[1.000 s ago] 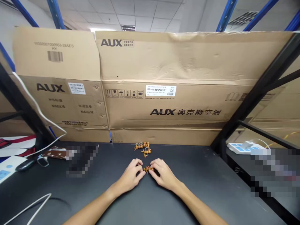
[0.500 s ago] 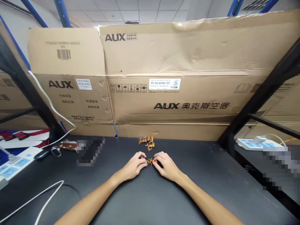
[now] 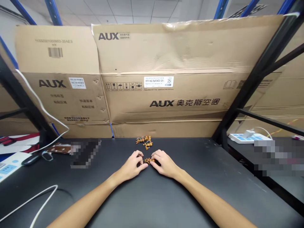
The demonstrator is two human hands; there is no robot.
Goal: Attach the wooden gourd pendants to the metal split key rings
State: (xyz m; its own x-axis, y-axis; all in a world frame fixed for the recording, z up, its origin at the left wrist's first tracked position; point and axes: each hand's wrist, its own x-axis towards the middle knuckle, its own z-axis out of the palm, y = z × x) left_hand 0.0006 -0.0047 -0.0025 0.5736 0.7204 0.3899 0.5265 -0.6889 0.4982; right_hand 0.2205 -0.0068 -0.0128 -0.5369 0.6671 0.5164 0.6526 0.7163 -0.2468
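Observation:
A small brown keychain (image 3: pixel 147 161) with gourd-like beads lies low over the black table (image 3: pixel 152 196), between my two hands. My left hand (image 3: pixel 132 164) is closed at its left end, where the metal ring is, with thumb and fingertips together; the ring is mostly hidden by them. On the right end, the thumb and forefinger of my right hand (image 3: pixel 165 163) pinch the rounded bead. Just beyond the hands lies a similar keychain (image 3: pixel 148 144), and behind it more of the same keychains (image 3: pixel 142 139) sit close together near the cardboard.
A tall cardboard wall (image 3: pixel 166 110) closes off the back. On the left are a white power strip (image 3: pixel 10 167), a loose white cable (image 3: pixel 47 193), a brown packet (image 3: pixel 59 148) and a blurred-out dark object (image 3: pixel 86 153). Black rack posts (image 3: pixel 237 104) flank the table.
The whole view has shifted a little, so everything sits further left. My left thumb has stretched further toward the keychain. The right hand keeps its hold on the bead.

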